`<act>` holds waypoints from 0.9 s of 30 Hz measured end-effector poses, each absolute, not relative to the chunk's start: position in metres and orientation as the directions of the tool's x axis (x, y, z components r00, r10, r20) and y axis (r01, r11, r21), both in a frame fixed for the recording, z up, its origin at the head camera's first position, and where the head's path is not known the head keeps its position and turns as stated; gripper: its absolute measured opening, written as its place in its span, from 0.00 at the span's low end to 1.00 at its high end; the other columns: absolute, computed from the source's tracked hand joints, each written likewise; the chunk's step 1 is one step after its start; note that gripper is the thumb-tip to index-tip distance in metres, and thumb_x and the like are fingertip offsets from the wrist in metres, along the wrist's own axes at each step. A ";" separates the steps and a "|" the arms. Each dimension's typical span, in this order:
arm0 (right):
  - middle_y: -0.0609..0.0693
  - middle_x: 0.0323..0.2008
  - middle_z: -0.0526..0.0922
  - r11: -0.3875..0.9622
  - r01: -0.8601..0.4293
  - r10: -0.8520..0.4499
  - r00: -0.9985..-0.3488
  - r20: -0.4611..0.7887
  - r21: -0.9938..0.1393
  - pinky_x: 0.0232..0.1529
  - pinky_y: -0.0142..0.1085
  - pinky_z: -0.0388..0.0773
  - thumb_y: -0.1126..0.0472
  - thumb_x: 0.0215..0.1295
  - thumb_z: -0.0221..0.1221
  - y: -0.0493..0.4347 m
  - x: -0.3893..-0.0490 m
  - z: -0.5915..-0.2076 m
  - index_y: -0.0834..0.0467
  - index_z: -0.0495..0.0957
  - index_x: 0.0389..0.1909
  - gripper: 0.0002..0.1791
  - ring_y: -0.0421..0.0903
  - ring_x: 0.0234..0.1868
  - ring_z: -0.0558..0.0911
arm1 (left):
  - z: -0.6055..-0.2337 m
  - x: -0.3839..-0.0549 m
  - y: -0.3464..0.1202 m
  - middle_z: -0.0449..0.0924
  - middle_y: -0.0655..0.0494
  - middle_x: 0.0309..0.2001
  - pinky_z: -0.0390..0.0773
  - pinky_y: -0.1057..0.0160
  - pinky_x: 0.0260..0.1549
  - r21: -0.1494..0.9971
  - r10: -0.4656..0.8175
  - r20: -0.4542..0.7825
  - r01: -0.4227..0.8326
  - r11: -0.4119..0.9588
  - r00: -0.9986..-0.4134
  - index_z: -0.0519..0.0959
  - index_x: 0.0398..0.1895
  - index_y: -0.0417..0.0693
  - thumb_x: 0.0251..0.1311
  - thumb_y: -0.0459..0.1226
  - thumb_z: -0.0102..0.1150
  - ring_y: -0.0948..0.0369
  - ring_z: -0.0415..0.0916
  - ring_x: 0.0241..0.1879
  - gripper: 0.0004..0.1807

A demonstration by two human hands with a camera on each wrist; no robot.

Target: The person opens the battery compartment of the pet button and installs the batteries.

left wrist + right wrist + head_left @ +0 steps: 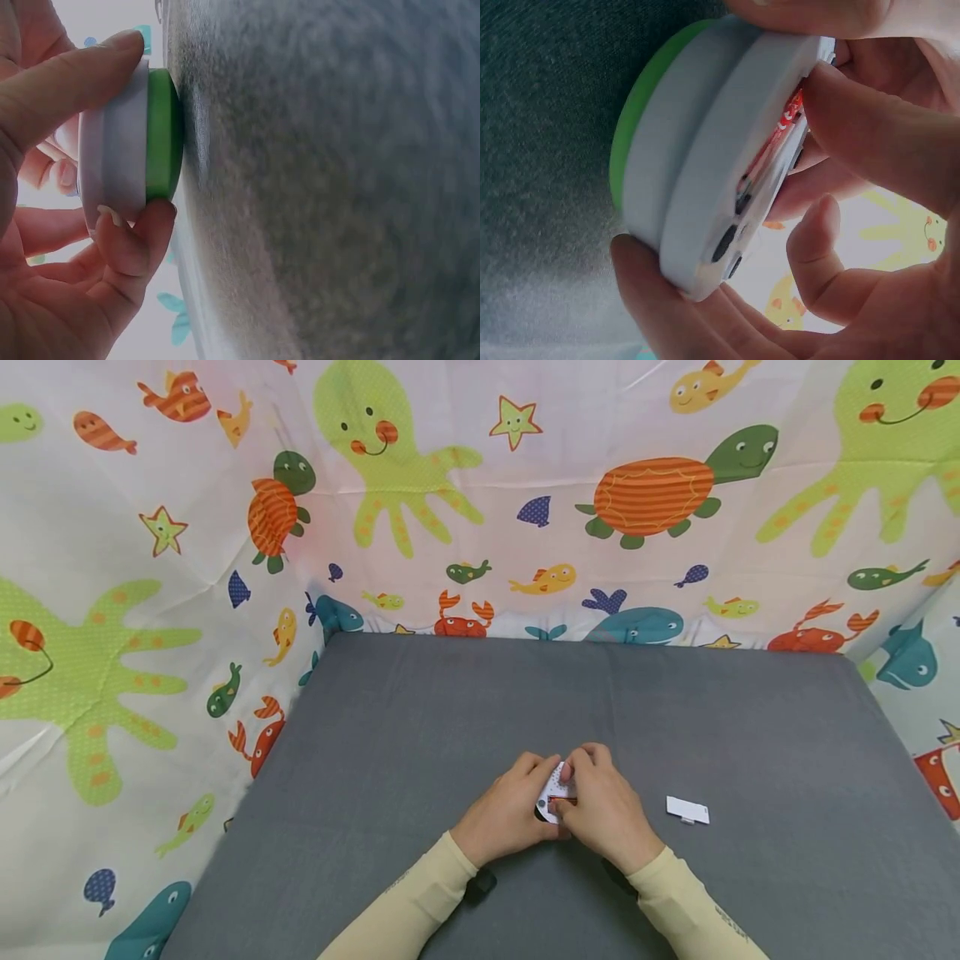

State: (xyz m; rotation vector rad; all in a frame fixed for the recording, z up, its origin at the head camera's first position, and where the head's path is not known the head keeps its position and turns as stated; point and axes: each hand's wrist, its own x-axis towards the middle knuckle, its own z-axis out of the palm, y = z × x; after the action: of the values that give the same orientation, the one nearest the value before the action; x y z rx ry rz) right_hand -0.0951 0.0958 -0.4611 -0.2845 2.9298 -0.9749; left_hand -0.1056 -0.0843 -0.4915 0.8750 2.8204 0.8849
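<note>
My left hand (pixel 512 806) grips a round white device (pixel 116 142) by its rim, its thumb on one side and fingers on the other. The device has a green face (pixel 163 135) turned down close over the table. On its upturned back lies an uncovered battery slot, with a red battery (pixel 786 112) in it. My right hand (pixel 606 806) holds the device too, its thumb (pixel 877 135) pressed at the end of the battery. Fingers cover part of the back in the head view.
A small white battery cover (pixel 687 810) with a tab lies on the grey table (pixel 450 710), right of my hands. Curtains (pixel 555 552) printed with sea animals hang behind the table and along its sides.
</note>
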 end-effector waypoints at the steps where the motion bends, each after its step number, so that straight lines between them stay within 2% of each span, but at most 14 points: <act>1: 0.65 0.65 0.74 0.785 -0.162 -0.188 -0.982 0.019 -0.598 0.29 0.40 0.73 0.63 0.56 0.77 0.096 -0.095 -0.461 0.56 0.75 0.40 0.19 0.51 0.33 0.80 | -0.491 -0.105 -0.084 0.78 0.53 0.59 0.80 0.71 0.45 0.543 0.538 0.105 0.501 0.674 -0.837 0.69 0.80 0.51 0.54 0.51 0.85 0.65 0.78 0.44 0.51; 7: 0.67 0.63 0.74 0.771 -0.205 -0.227 -0.973 0.042 -0.603 0.35 0.42 0.78 0.64 0.61 0.77 0.102 -0.093 -0.460 0.58 0.75 0.41 0.18 0.52 0.36 0.81 | -0.492 -0.107 -0.081 0.78 0.54 0.60 0.81 0.68 0.47 0.554 0.524 0.087 0.478 0.682 -0.847 0.69 0.80 0.51 0.53 0.51 0.85 0.64 0.78 0.47 0.52; 11: 0.66 0.63 0.75 0.779 -0.213 -0.234 -0.971 0.041 -0.589 0.42 0.48 0.82 0.60 0.64 0.76 0.111 -0.092 -0.456 0.59 0.77 0.43 0.17 0.56 0.41 0.83 | -0.493 -0.108 -0.080 0.78 0.53 0.64 0.83 0.65 0.52 0.548 0.520 0.072 0.469 0.692 -0.851 0.67 0.82 0.49 0.54 0.52 0.85 0.62 0.80 0.51 0.55; 15: 0.62 0.63 0.78 0.785 -0.250 -0.248 -0.965 0.082 -0.567 0.51 0.56 0.83 0.60 0.65 0.76 0.131 -0.090 -0.454 0.58 0.80 0.51 0.18 0.59 0.51 0.85 | -0.493 -0.110 -0.080 0.77 0.52 0.67 0.83 0.63 0.56 0.546 0.518 0.047 0.456 0.703 -0.854 0.66 0.83 0.46 0.53 0.54 0.85 0.61 0.80 0.55 0.57; 19: 0.56 0.60 0.84 0.779 -0.301 -0.280 -0.952 0.124 -0.550 0.59 0.59 0.82 0.63 0.64 0.75 0.158 -0.087 -0.456 0.57 0.82 0.58 0.23 0.57 0.60 0.85 | -0.492 -0.112 -0.081 0.77 0.53 0.68 0.82 0.60 0.61 0.557 0.498 0.017 0.422 0.715 -0.867 0.66 0.83 0.48 0.52 0.55 0.85 0.60 0.81 0.59 0.58; 27: 0.54 0.55 0.89 0.833 -0.201 -0.186 -0.979 0.081 -0.515 0.57 0.61 0.82 0.61 0.61 0.77 0.213 -0.077 -0.464 0.53 0.86 0.53 0.19 0.58 0.57 0.87 | -0.491 -0.118 -0.085 0.75 0.53 0.70 0.81 0.56 0.63 0.560 0.471 -0.011 0.385 0.733 -0.882 0.64 0.84 0.50 0.53 0.55 0.84 0.59 0.79 0.61 0.57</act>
State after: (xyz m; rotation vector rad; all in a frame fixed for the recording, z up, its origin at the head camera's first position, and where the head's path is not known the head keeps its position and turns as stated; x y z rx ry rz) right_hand -0.0770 0.2135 -0.4636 -0.3207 3.0347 -0.8566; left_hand -0.1177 -0.0853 -0.4907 0.6912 2.7817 0.8487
